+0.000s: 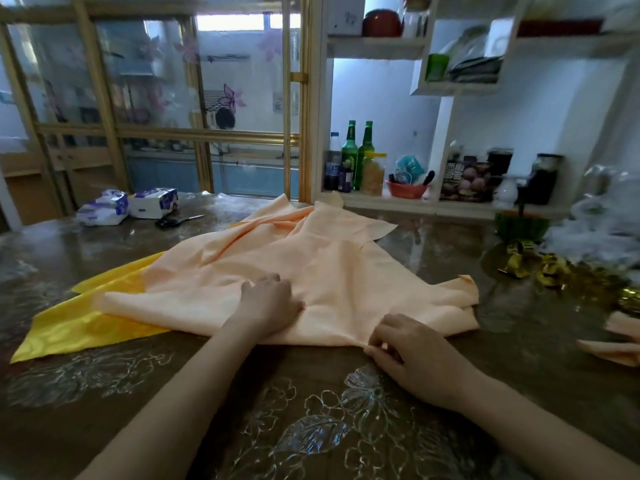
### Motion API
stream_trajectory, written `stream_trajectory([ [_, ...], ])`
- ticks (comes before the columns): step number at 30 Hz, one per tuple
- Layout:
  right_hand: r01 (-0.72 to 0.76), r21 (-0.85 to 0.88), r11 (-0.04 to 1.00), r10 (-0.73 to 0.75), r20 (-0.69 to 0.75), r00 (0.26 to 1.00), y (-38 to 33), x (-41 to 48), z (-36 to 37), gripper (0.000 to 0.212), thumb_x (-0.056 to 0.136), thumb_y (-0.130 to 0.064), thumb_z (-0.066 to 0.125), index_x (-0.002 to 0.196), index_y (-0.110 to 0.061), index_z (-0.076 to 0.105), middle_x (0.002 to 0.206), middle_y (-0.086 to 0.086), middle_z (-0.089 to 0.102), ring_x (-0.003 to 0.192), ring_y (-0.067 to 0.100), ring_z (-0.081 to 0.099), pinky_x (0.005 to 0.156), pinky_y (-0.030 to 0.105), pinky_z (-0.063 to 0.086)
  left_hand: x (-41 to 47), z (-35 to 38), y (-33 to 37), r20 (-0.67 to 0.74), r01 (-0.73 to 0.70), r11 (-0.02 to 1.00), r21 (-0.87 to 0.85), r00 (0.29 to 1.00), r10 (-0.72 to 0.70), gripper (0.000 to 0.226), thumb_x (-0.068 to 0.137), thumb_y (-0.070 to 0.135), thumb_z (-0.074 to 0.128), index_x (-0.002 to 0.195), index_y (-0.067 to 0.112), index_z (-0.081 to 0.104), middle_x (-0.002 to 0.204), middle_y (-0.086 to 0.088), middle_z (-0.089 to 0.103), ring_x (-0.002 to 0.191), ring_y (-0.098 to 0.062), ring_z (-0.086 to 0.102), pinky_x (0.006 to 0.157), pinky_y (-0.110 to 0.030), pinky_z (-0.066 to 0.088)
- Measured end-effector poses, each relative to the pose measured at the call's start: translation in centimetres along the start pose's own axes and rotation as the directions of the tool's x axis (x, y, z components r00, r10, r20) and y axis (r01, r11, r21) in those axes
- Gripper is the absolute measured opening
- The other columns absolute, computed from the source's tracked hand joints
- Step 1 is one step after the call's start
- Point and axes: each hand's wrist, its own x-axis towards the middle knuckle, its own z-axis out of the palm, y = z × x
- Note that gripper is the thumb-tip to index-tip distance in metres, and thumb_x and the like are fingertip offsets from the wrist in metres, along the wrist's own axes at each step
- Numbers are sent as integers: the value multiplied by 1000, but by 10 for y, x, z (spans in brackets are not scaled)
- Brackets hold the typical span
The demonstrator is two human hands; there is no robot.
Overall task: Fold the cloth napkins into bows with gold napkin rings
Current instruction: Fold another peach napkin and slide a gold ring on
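Pinching near hem of peach napkin [311, 265]: right hand [405, 344], thumb and fingertips closed on the cloth edge where it meets the bare counter [104, 393]. Left hand [268, 299] sits palm down on the same napkin, just left of the right hand and a little farther in. Its fingers are bent, tips sunk into the cloth; cannot tell whether they hold a fold or only press.

Peach napkin lies open but rumpled across mid-counter, creases running toward the far edge, one corner turned up at right. Yellow napkin [79, 327] lies under its left side, sticking out toward the near left.

Rings [554, 271], gold, heaped on the counter at right, well apart from both hands. Folded peach pieces [616, 348] at the right edge, partly cut off.

Far left: scissors [176, 220] beside two tissue packs [152, 202]. Bottles [349, 154] on shelf [398, 202] behind.
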Motion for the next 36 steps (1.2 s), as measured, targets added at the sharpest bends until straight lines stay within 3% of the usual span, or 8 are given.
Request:
stream_trajectory([
  [7,-185,44,982,187,-32,982,-4,-35,-24,17,93,-23,52,109,-25,59,107,-7,59,97,5,51,87,19,42,-43,-20,21,-69,-104,992,72,992,109,29,98,36,38,108,17,58,116,-3,60,107,-22,55,90,-35,35],
  [10,-296,18,955,296,-99,950,3,-42,-27,43,89,-23,57,131,-24,47,130,-4,49,118,11,44,105,25,35,-69,-28,20,-120,-155,988,8,981,155,24,97,28,39,107,18,59,112,-1,61,103,-20,56,89,-34,36],
  [15,-560,4,829,557,91,825,24,-43,-39,88,78,-37,70,147,-14,21,150,5,27,136,21,28,110,33,29,-110,-44,16,55,-235,961,-143,968,245,27,94,32,46,95,12,64,106,-3,59,98,-20,55,81,-28,39],
  [21,-557,85,826,550,90,830,18,-52,-30,9,84,-21,61,88,-26,54,104,-1,58,98,15,55,84,32,48,-136,-39,13,61,-109,920,-377,988,142,32,95,36,49,113,13,62,111,-3,62,101,-19,58,89,-30,45],
  [25,-448,119,886,444,60,894,8,-57,-47,21,86,-10,56,78,-28,47,90,-4,58,89,14,56,74,27,45,-138,-47,9,147,-85,940,-330,979,140,40,87,27,63,125,21,53,107,1,54,95,-14,55,85,-23,47],
  [30,-409,205,889,387,138,912,0,-79,-80,23,81,-10,64,96,-24,53,92,-6,55,81,5,52,64,17,40,-149,-64,11,328,-98,988,-121,935,133,30,90,30,59,110,9,64,98,-2,59,82,-11,51,63,-16,39],
  [33,-443,89,892,386,356,851,-4,-91,-107,21,83,-17,65,99,-28,55,95,-11,53,84,2,50,68,16,38,-155,-74,10,429,-73,995,-69,898,96,41,93,39,53,107,3,66,88,-1,60,67,-8,50,58,-16,37],
  [36,-510,-6,860,430,546,719,-11,-104,-123,20,84,-20,66,94,-34,56,100,-13,54,95,6,50,79,21,41,-173,-75,11,419,-86,996,2,905,78,51,92,51,47,117,8,59,112,-6,61,89,-15,55,71,-22,40],
])
